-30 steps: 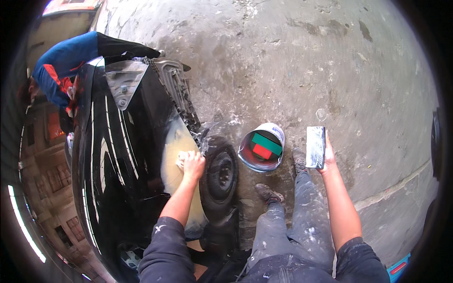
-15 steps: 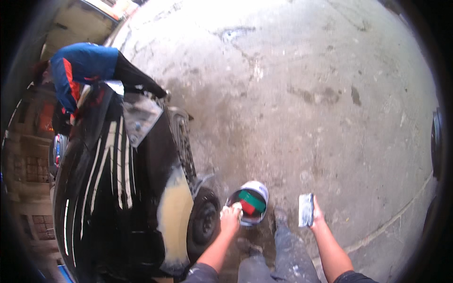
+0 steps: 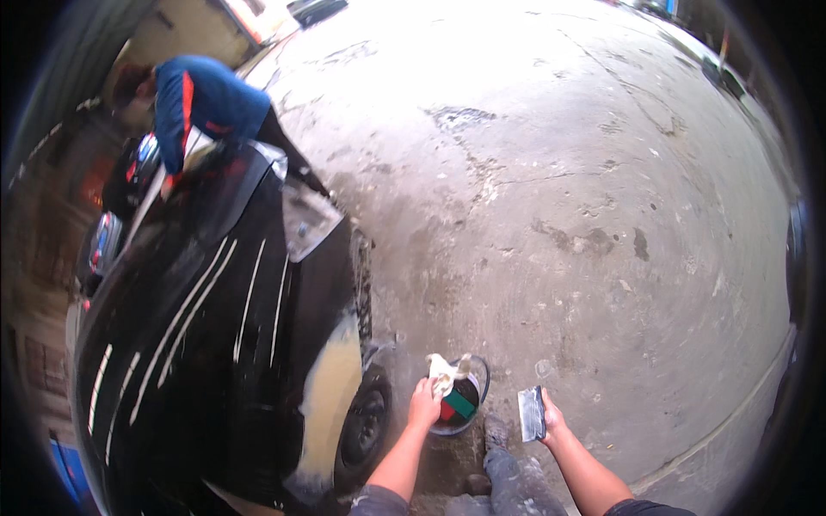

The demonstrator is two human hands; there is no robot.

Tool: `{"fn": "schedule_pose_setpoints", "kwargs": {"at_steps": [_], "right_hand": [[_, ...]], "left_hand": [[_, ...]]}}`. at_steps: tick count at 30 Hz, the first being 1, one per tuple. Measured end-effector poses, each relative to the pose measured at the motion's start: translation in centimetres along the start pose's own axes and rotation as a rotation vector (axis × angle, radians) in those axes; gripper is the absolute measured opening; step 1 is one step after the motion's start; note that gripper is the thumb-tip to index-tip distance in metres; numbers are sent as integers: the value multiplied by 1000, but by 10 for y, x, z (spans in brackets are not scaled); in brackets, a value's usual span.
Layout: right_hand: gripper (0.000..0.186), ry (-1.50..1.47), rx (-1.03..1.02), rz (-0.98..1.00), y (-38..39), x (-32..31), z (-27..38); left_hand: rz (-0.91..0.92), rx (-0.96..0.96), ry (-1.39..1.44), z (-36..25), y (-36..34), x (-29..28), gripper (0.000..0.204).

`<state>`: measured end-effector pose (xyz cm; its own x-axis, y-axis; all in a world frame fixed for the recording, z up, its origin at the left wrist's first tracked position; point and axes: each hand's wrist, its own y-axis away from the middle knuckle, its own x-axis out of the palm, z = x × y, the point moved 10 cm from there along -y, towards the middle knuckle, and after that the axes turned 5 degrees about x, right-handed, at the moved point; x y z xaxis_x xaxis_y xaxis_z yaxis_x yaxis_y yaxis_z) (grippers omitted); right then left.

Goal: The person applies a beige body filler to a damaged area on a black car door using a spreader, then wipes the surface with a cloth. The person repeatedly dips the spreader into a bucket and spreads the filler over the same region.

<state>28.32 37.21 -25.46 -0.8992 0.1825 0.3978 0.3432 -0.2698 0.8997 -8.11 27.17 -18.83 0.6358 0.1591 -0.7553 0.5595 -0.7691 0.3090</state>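
Grey block point(image 3: 532, 414), long axis forward, sits in the right grip point(image 3: 553, 420).

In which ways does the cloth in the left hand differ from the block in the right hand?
The cloth is crumpled, whereas the block is rectangular with straight edges. The cloth looks whitish; the block has a pale face and dark side. Both are hand-held.

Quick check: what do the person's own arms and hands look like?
The left hand and right hand are both ungloved, with no watch or bracelet visible. The forearms are bare up to dark sleeves at the picture's lower edge.
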Motion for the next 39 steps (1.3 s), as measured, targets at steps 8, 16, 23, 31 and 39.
{"fn": "schedule_pose_setpoints", "kwargs": {"at_steps": [8,16,23,31,39], "right_hand": [[52,284,17,38,39,39,-37],[43,486,137,165,49,146,-87],[37,609,166,304,67,253,-101],[49,785,21,380,104,310,-39],[52,490,112,429,162,265,61]], "left_hand": [[-53,-152,217,74,140,17,43],[-14,-509,196,184,436,57,41],[-44,-786,273,185,491,52,40],[-174,-713,280,149,454,2,39],[-377,-426,317,110,387,-50,38]]}}
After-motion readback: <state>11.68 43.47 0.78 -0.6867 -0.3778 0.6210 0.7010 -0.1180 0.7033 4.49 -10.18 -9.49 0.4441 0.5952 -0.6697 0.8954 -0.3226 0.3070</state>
